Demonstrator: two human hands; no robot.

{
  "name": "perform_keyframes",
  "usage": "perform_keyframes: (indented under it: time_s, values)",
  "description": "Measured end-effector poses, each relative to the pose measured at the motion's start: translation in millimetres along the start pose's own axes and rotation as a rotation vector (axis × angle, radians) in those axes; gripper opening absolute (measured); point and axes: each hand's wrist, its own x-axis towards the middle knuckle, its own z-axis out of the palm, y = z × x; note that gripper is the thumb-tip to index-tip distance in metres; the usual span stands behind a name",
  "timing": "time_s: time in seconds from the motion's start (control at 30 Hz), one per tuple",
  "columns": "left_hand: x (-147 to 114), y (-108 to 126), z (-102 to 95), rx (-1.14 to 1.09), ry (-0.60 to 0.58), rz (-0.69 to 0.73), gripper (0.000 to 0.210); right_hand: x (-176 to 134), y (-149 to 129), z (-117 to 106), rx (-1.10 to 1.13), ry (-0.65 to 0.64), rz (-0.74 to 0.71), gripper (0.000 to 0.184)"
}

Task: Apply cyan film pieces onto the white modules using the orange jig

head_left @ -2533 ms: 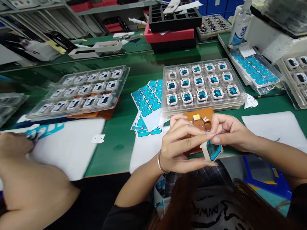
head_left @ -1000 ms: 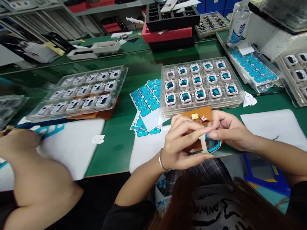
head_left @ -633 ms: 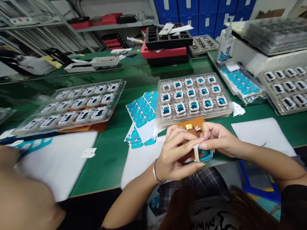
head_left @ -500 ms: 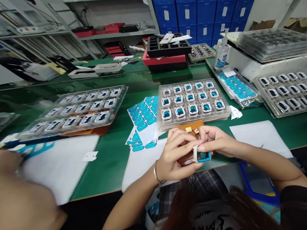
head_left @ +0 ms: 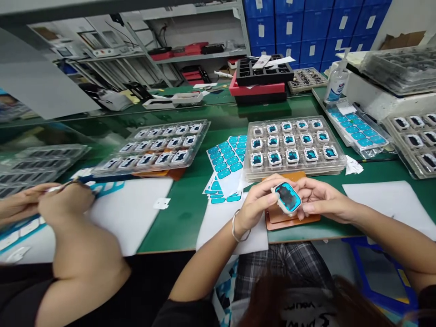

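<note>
Over an orange-brown pad (head_left: pixel 277 223) I hold a white watch case (head_left: pixel 288 198), tilted, its dark face ringed by bright blue film. My left hand (head_left: pixel 260 200) grips its left side, with the thumb on the front rim. At the case's right edge, my right hand (head_left: pixel 316 200) has its thumb and curled fingers closed against it. Beyond my hands a clear plastic tray (head_left: pixel 335 164) holds rows of similar white cases, most with blue film. To its left lie overlapping sheets of blue stickers (head_left: pixel 226 159).
At left, a co-worker's arm and hands (head_left: pixel 68 200) are over a white mat (head_left: pixel 136 213), near another case tray (head_left: pixel 150 147). On the right stand more trays (head_left: pixel 408 141), a pump bottle (head_left: pixel 336 84) and a bagged sticker sheet (head_left: pixel 357 129). Black and red trays (head_left: pixel 259 84) are stacked behind.
The watch case has turned to show its face more fully. My right hand has shifted from its upper front to its right edge. The view has swung left, showing more of the co-worker.
</note>
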Motion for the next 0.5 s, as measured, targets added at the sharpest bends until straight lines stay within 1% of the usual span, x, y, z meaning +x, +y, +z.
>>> perform_keyframes:
  time_s: [0.13, 0.23, 0.33, 0.43, 0.5]
  values:
    - [1, -1, -1.6, 0.020, 0.003, 0.018, 0.045, -1, -1, 2, 0.000, 0.014, -0.011, 0.032]
    - [1, -2, -1.9, 0.040, 0.007, 0.046, 0.046, -1, -1, 4, -0.006, 0.038, -0.040, 0.027]
    - [1, -3, -3.4, 0.101, -0.028, 0.079, 0.047, 1, 1, 4, -0.039, 0.118, -0.037, 0.025]
    - [1, -10, -6.6, 0.198, -0.070, 0.124, 0.047, 1, 4, 2, -0.107, 0.207, 0.007, 0.032]
    - [-1, -12, -4.4, 0.283, -0.078, 0.159, 0.046, -6, 5, 4, -0.143, 0.237, 0.060, 0.035]
